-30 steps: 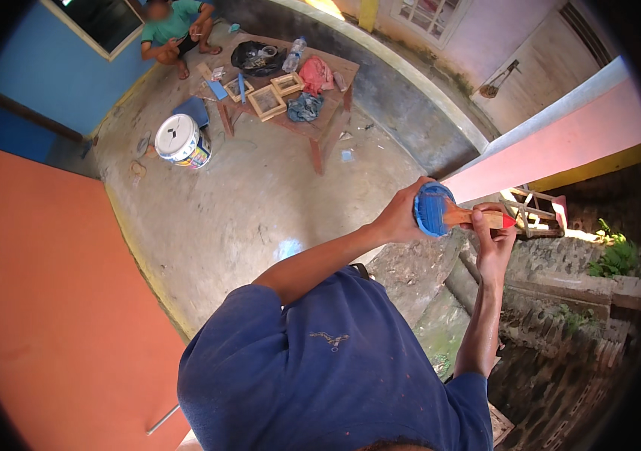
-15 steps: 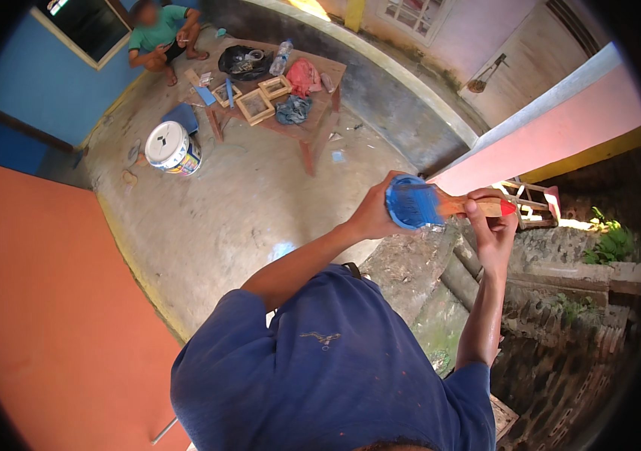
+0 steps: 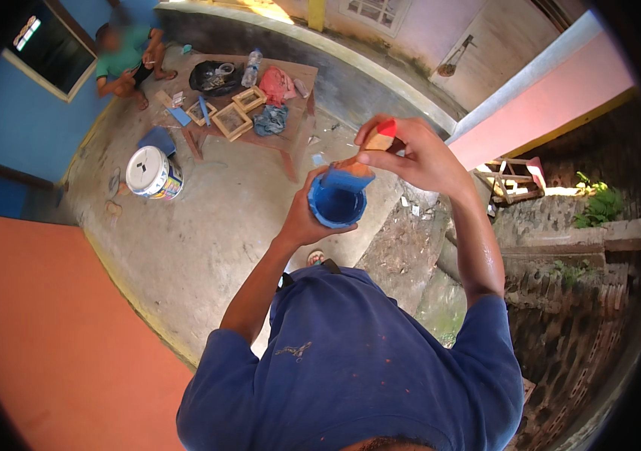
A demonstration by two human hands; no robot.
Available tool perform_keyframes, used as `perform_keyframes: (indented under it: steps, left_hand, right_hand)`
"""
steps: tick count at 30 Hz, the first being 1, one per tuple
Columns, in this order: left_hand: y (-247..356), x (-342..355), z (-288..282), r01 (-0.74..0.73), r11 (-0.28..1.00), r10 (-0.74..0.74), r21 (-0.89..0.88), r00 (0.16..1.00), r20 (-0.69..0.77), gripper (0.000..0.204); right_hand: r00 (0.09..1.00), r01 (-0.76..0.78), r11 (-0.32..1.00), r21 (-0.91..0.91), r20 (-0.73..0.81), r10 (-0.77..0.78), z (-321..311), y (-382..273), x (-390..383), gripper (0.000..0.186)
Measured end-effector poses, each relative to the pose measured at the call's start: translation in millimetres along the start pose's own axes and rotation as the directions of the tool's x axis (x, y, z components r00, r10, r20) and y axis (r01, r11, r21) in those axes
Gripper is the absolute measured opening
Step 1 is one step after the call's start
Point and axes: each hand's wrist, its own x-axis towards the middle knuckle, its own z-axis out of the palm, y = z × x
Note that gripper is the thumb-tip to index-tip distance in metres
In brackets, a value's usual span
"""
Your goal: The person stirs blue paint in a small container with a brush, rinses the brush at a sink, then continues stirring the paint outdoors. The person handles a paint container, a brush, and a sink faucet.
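My left hand (image 3: pixel 302 214) is wrapped round a round blue cup (image 3: pixel 336 210) with blue paint inside, held at the middle of the view above my body. My right hand (image 3: pixel 418 158) grips the wooden handle of a paintbrush (image 3: pixel 379 137) with a red tip, pointing up. The brush's blue-coated bristles sit at the upper rim of the cup, partly over its opening.
A low wooden table (image 3: pixel 302 75) holds small wooden frames (image 3: pixel 232 122), bags and a bottle. A white bucket (image 3: pixel 154 171) stands left of it. A person in green (image 3: pixel 117 60) squats by the blue wall. A wooden rack (image 3: pixel 516 180) stands right, beside a pink pillar (image 3: pixel 531 90).
The cup has moved left and slightly down. The brush has swung from sideways to handle-up, its bristles now at the cup's upper rim, with more of the paint visible. My right hand has risen.
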Motion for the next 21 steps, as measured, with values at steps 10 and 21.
perform_keyframes:
  steps: [10,21]
  left_hand:
    - [14.1,-39.5,-77.7,-0.11,0.951,0.184,0.288,0.953,-0.241,0.12]
    - [41.0,-61.9,-137.6,-0.031,0.81,0.265,0.586,0.911,-0.317,0.094]
  right_hand:
    - [0.845,0.362,0.93,0.068,0.397,-0.358,56.0,-12.6,128.2,0.027]
    - [0.599,0.361,0.853,0.377,0.607,-0.522,145.6,-45.8,233.3,0.036]
